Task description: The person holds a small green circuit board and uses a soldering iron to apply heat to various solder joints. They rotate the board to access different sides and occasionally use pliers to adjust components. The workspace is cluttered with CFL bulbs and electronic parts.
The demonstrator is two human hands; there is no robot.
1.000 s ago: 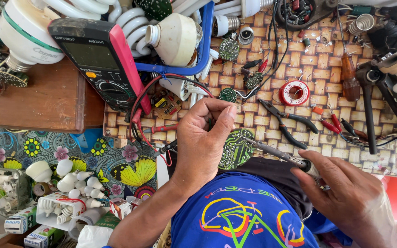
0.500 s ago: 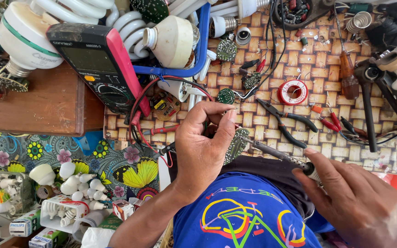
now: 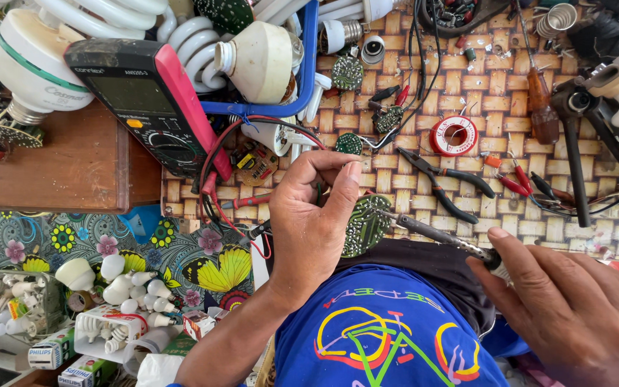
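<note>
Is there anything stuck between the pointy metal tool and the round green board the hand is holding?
Nothing visible. The right hand holds the soldering iron, and its tip already meets the edge of the round green circuit board that the left hand grips. No wire or tool lies between them.

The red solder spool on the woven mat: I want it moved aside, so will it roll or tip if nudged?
The solder spool lies flat on its flange, so it would probably slide, not roll. It looks small and likely light. Its loose wire end might snag nearby clutter.
</note>
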